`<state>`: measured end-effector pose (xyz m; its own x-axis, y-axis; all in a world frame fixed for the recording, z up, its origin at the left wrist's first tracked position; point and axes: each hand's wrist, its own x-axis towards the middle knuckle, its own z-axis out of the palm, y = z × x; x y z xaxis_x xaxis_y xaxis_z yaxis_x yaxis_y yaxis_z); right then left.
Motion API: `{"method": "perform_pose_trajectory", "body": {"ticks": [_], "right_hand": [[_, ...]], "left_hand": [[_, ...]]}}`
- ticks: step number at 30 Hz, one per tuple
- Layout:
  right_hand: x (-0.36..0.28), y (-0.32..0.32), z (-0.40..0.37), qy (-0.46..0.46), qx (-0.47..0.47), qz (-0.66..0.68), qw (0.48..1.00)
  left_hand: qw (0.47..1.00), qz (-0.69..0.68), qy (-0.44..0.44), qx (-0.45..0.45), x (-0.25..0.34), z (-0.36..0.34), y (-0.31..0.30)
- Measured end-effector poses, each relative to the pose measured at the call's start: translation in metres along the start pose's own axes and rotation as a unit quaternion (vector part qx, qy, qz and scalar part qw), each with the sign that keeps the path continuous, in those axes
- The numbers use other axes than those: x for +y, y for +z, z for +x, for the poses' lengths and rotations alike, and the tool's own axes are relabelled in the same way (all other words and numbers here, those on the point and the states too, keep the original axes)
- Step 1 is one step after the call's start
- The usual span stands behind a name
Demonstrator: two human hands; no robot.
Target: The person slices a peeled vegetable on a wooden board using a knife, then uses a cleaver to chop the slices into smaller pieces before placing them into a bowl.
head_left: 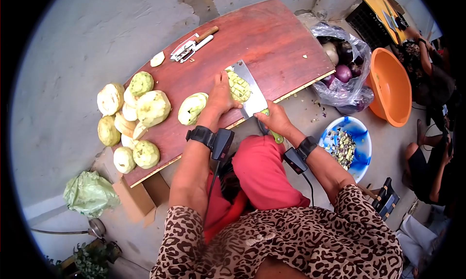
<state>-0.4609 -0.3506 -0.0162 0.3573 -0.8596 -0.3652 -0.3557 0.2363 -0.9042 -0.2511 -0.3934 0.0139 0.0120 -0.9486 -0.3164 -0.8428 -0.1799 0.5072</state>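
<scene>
A cleaver with a broad steel blade [256, 95] and a green handle [276, 136] is gripped in my right hand [277, 119] at the table's near edge. Its blade lies along the right side of a peeled, pale green eggplant piece [239, 88] scored in a grid. My left hand [222, 95] holds that piece from the left, fingers closed against it; part of it is hidden. Left of this hand rests another peeled eggplant [192, 108]. Several more peeled eggplants [153, 108] are heaped at the table's left end.
The red wooden table [272, 36] carries two peelers [191, 47] and a cut slice [157, 59]. Right of it are a plastic bag [343, 72] of purple eggplants, an orange basin [391, 87] and a blue-white bowl [365, 155] of diced pieces. Other people [432, 172] are at far right.
</scene>
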Motion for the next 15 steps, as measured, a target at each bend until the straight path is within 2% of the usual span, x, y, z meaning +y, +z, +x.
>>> {"method": "perform_pose_trajectory", "body": {"ticks": [8,11,15], "right_hand": [[0.004,0.007,0.015,-0.005,-0.014,0.02,1.0],[0.0,0.006,0.014,-0.001,-0.019,0.027,0.999],[0.002,0.002,0.017,-0.001,-0.038,0.049,0.998]], "left_hand": [[0.998,-0.028,-0.029,0.043,0.004,0.001,0.001],[0.998,-0.032,-0.045,0.017,0.007,0.001,-0.003],[0.999,-0.015,-0.037,0.03,0.005,0.003,0.002]]}}
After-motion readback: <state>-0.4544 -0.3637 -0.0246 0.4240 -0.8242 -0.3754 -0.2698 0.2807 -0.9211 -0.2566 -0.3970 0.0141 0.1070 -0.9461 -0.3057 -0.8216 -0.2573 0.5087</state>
